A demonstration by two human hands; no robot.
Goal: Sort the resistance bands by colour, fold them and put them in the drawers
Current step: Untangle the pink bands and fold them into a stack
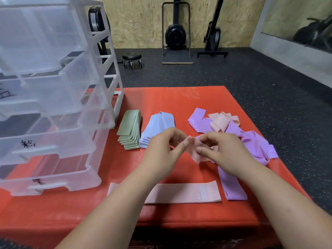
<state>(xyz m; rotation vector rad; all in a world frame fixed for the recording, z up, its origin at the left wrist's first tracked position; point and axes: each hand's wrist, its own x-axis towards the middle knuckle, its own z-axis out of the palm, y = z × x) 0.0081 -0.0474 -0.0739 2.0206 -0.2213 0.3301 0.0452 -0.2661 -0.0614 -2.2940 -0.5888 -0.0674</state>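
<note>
Left hand (159, 150) and right hand (230, 151) both pinch a pink band (200, 157), raised between them above the red mat (161, 101). Risk: slack elastic may slip mid-fold and drop among the purple bands (255, 142) beside the right hand, mixing colours.

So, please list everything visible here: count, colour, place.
drawer unit: one, clear, left on mat
mat: one, red, on floor
green bands: one folded stack, beside drawer unit
blue bands: one folded stack, right of green bands
purple bands: several, loose, right on mat
pink bands: one flat in front, one crumpled on purple bands, one held
gym machines: several, black, back wall
stool: one, black, at back
left hand, right hand: both pinch held pink band
</note>
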